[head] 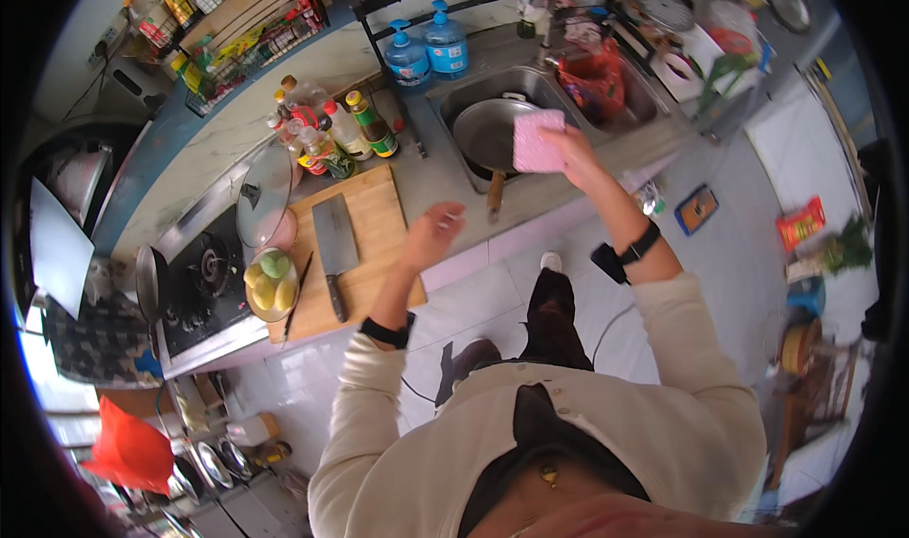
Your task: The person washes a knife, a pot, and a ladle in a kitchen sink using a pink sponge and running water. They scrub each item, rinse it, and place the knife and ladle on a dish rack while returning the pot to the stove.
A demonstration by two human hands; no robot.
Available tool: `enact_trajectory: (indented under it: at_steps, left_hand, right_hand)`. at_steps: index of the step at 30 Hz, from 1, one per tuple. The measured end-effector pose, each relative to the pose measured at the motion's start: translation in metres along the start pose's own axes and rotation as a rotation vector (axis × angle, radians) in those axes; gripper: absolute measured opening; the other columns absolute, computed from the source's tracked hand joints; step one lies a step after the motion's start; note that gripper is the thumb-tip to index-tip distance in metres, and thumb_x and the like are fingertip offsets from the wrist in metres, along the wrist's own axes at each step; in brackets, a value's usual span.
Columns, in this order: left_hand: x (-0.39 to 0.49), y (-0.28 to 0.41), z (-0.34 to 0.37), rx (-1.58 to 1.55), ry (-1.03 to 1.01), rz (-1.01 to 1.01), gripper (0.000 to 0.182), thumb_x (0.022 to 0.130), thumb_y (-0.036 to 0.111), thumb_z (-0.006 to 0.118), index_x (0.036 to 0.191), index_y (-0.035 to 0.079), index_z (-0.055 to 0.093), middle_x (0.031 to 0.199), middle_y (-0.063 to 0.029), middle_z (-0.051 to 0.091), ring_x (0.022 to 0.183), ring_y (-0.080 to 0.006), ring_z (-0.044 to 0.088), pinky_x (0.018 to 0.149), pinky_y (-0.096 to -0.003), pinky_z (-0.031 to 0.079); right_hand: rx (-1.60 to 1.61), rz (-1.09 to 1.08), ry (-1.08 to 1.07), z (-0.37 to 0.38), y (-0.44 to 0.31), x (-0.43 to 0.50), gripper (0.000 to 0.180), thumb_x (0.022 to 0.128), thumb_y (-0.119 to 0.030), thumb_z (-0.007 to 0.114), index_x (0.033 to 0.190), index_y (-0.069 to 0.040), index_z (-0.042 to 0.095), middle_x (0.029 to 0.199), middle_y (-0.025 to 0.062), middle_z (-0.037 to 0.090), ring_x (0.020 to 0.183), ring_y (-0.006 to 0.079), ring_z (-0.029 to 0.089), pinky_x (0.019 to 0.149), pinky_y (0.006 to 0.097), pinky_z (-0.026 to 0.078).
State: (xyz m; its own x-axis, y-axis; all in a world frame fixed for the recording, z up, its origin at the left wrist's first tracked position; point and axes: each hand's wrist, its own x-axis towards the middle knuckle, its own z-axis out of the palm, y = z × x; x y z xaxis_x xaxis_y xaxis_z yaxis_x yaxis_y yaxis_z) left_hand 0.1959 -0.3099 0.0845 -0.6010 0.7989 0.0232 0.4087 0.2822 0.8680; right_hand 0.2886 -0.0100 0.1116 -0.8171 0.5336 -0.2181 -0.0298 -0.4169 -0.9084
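My right hand grips a folded pink cloth over the front of the sink. Behind and below the cloth, a frying pan rests in the left basin, its wooden handle pointing towards me across the counter edge. My left hand hovers near the counter's front edge, right of the cutting board, fingers loosely curled and slightly blurred; nothing shows in it. On the wooden cutting board lies a cleaver. A bowl of yellow and green fruit and a dark thin stick are at its left side.
Several sauce bottles stand behind the board, with a glass lid beside them. Two blue pump bottles stand behind the sink. A red plastic bag fills the right basin. The gas stove is at left.
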Motion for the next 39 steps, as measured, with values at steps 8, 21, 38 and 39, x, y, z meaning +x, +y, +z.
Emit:
enact_trajectory:
  at_steps: [8, 21, 38, 39]
  left_hand:
    - [0.251, -0.003, -0.039, 0.320, 0.510, 0.014, 0.036, 0.082, 0.010, 0.060, 0.117, 0.004, 0.057, 0.111, -0.0155, 0.062, 0.099, -0.0262, 0.062, 0.082, -0.0355, 0.050]
    - [0.447, -0.039, -0.057, 0.720, 0.689, 0.270, 0.043, 0.088, 0.019, 0.048, 0.128, 0.005, 0.048, 0.121, -0.0211, 0.052, 0.110, -0.0359, 0.052, 0.091, -0.0429, 0.043]
    - [0.407, -0.061, -0.071, 0.426, 0.445, -0.088, 0.029, 0.087, 0.024, 0.054, 0.110, 0.009, 0.061, 0.101, -0.0141, 0.062, 0.098, -0.0303, 0.058, 0.081, -0.0379, 0.048]
    - [0.402, -0.061, -0.063, 0.380, 0.488, -0.058, 0.028, 0.087, 0.024, 0.055, 0.109, 0.010, 0.061, 0.100, -0.0137, 0.062, 0.097, -0.0300, 0.058, 0.081, -0.0376, 0.048]
  right_hand:
    - [0.449, 0.161, -0.153, 0.064, 0.001, 0.296, 0.027, 0.084, -0.008, 0.060, 0.110, -0.003, 0.055, 0.103, 0.0101, 0.062, 0.093, 0.0234, 0.063, 0.081, 0.0387, 0.051]
    - [0.384, -0.005, -0.449, 0.082, 0.018, 0.424, 0.025, 0.091, -0.028, 0.053, 0.101, -0.005, 0.061, 0.097, 0.0063, 0.063, 0.089, 0.0174, 0.060, 0.077, 0.0315, 0.049]
    - [0.603, 0.158, -0.454, 0.073, -0.016, 0.364, 0.011, 0.089, -0.016, 0.054, 0.092, -0.008, 0.060, 0.083, 0.0026, 0.060, 0.070, 0.0137, 0.056, 0.064, 0.0278, 0.044]
    - [0.553, 0.188, -0.421, 0.050, 0.002, 0.358, 0.015, 0.089, -0.017, 0.055, 0.098, -0.007, 0.061, 0.092, 0.0037, 0.062, 0.080, 0.0152, 0.059, 0.074, 0.0293, 0.047]
